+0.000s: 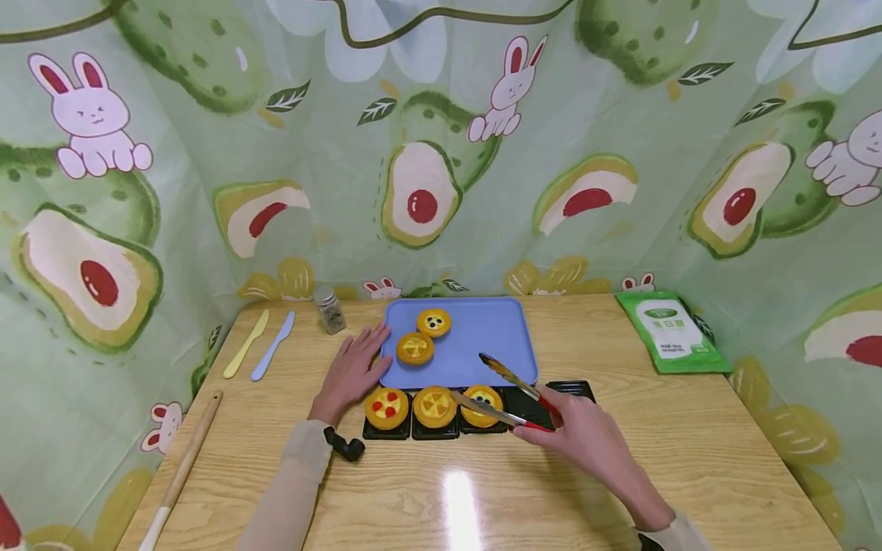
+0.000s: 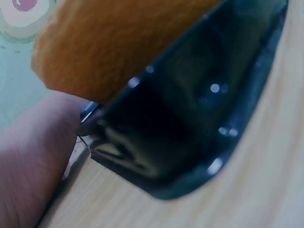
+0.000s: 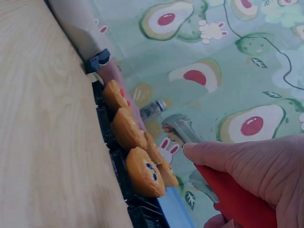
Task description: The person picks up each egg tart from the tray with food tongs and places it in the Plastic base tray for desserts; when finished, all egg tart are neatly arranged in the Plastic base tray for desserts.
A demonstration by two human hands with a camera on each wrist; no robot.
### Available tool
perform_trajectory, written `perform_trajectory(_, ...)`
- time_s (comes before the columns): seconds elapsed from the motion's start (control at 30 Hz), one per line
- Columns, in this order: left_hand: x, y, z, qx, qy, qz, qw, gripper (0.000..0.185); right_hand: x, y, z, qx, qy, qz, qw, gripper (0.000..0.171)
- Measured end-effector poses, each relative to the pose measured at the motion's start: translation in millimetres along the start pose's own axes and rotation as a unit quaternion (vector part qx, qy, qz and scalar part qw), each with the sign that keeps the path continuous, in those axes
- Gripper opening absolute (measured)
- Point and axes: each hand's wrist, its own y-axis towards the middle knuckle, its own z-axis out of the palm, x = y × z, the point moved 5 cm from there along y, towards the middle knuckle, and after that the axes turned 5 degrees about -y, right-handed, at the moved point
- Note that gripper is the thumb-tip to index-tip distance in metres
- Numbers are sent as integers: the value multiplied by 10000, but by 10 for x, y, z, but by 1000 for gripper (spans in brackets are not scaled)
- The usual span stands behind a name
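Your right hand [image 1: 586,436] grips the red-handled metal tongs [image 1: 513,394] by the handle end, thumb and fingers curled round it. The arms of the tongs are spread apart, with the lower tip over the round yellow tart with dark berries [image 1: 482,405], which sits third from your left in the row of black plastic cups [image 1: 544,402]. Your left hand [image 1: 354,371] lies flat and relaxed on the light wooden table [image 1: 654,459], fingers straight, its edge touching the blue rectangular plastic tray [image 1: 496,337]; it holds nothing.

To perform the pick-up well:

1. Lower both tips so they straddle the tart's rim, one on each side.
2. Close with light, even pressure; the pastry looks likely to crumble if pinched hard.
3. Lift straight up, clear of the cup wall, before moving sideways.
4. Keep the left hand against the tray so it does not slide.

Two similar tarts [image 1: 423,337] already rest on the tray, near its left edge.
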Motion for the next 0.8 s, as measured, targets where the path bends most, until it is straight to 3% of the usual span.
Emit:
perform_trajectory(0.07,-4,-3,-4,-13,-11,9,10000,69,6,48,-15,-62,34,1,10000,83)
perform_trajectory(0.27,-2,-9,-5,30,-40,-26,10000,68,56,203,-4,-77,171,46,9998,58)
perform_trajectory(0.37,8,-10,-1,59,-31,-40,10000,69,114,281,17,-128,107,-105,9998,55)
perform_trajectory(0.63,10,-3,-7,112,21,-24,9999,69,289,493,119,-303,-330,-734,9963,56)
perform_trajectory(0.8,-6,-2,-7,83,12,27,10000,69,368,620,191,-218,-348,-818,9958,57)
